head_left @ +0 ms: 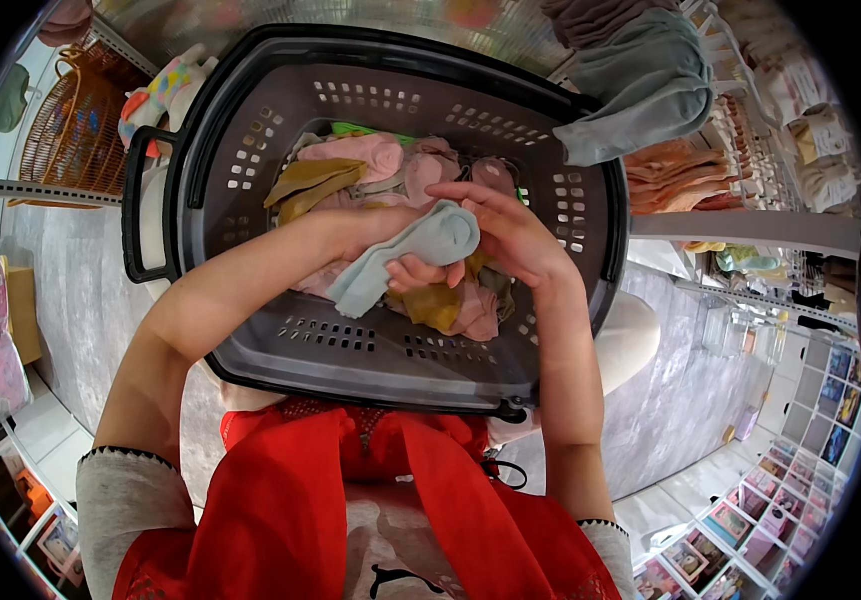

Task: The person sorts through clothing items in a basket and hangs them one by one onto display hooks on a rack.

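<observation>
A pale blue-green sock (pixel 408 259) lies folded over my left hand (pixel 419 270), whose fingers curl around it from below. My right hand (pixel 509 229) is just right of the sock's rounded end, fingers spread and bent; some fingertips are hidden behind the sock, so contact is unclear. Under both hands is a dark grey plastic shopping basket (pixel 250 367) holding a loose pile of socks: pink ones (pixel 370 154), mustard ones (pixel 318 180) and grey-brown ones. More grey-green socks (pixel 640 90) hang over the basket's upper right rim.
Orange-pink socks (pixel 685 176) hang on a rack at the right. A wicker basket (pixel 74 127) and a colourful plush toy (pixel 160 97) are at the upper left. The shopping basket's black handle (pixel 149 206) juts left. Shelves of boxed goods (pixel 768 502) stand at the lower right.
</observation>
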The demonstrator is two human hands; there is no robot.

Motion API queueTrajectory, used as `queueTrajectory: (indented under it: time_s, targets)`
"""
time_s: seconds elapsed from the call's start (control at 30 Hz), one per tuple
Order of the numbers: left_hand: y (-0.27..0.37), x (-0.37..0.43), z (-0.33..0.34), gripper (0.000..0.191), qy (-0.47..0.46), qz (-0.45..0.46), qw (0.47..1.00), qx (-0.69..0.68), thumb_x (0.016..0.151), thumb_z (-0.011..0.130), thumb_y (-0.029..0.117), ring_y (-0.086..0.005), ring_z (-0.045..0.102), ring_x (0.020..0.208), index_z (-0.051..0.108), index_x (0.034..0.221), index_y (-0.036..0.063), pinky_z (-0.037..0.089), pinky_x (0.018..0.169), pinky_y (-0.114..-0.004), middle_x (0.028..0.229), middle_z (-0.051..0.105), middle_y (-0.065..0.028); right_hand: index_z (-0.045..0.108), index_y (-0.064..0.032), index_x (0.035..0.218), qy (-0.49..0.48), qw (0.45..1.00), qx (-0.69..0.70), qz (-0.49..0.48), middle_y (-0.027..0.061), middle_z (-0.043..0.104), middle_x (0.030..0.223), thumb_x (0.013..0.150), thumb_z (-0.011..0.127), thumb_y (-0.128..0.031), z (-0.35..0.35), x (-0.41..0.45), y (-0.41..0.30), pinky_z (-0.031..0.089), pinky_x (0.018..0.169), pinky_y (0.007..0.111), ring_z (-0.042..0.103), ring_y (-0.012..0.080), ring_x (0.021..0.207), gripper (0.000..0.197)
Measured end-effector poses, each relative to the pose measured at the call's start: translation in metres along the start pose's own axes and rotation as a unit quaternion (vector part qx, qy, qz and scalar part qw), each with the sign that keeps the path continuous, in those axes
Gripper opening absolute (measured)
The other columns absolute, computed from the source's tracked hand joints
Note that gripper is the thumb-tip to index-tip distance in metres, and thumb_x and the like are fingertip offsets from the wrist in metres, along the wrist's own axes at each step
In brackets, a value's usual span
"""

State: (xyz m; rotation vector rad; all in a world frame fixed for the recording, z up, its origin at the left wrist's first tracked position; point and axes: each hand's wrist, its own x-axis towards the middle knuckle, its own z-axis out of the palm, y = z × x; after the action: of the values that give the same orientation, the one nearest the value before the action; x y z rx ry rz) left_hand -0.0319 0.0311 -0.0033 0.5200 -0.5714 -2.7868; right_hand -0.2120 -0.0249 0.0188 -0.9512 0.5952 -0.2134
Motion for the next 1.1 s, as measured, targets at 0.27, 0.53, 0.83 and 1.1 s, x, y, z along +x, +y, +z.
queueTrajectory:
  time_s: [0.27, 0.53, 0.83, 1.1]
  targets:
    - [0.005, -0.002, -0.014, 0.039, -0.063, 0.03, 0.994, 0.08, 0.09, 0.037, 0.031, -0.0085, 0.043, 0.049, 0.053, 0.099, -0.0031, 0.035, 0.047, -0.02, 0.056, 0.042, 0.0003, 0.054, -0.0005, 0.104, 0.03, 0.998, 0.049, -0.032, 0.0055, 0.058, 0.096, 0.085, 0.056, -0.004, -0.012, 0.004, 0.009, 0.044, 0.079, 0.024, 0.055, 0.0123, 0.089, 0.02]
    - [0.01, -0.015, 0.007, 0.042, 0.012, 0.072, 0.993, 0.091, 0.093, 0.034, 0.023, -0.0206, 0.053, 0.109, 0.043, 0.123, -0.0039, 0.044, 0.087, -0.026, 0.118, 0.053, -0.0159, 0.058, -0.0018, 0.092, 0.218, 0.959, 0.109, -0.144, 0.0025, 0.06, 0.081, 0.081, 0.061, -0.005, -0.013, 0.009, 0.01, 0.047, 0.065, 0.021, 0.056, 0.0093, 0.07, 0.012]
    - [0.012, -0.009, 0.017, 0.039, 0.011, 0.171, 0.985, 0.004, 0.093, 0.038, 0.021, -0.0248, 0.051, 0.11, 0.039, 0.127, 0.0012, 0.039, 0.096, -0.033, 0.122, 0.051, -0.0126, 0.061, 0.0022, 0.088, 0.363, 0.894, -0.038, -0.259, 0.0031, 0.061, 0.074, 0.079, 0.061, -0.002, -0.002, 0.0, -0.008, 0.046, 0.062, 0.021, 0.057, 0.0091, 0.065, 0.01]
    - [0.039, -0.004, 0.058, 0.032, 0.258, 0.078, 0.783, 0.56, 0.087, 0.049, 0.014, -0.0151, 0.055, 0.094, 0.049, 0.114, -0.0036, 0.043, 0.084, -0.029, 0.107, 0.058, -0.0135, 0.062, 0.0038, 0.084, 0.454, 0.792, -0.137, -0.385, 0.0046, 0.061, 0.073, 0.078, 0.059, 0.003, 0.014, -0.052, -0.07, 0.046, 0.061, 0.021, 0.058, 0.0107, 0.064, 0.007]
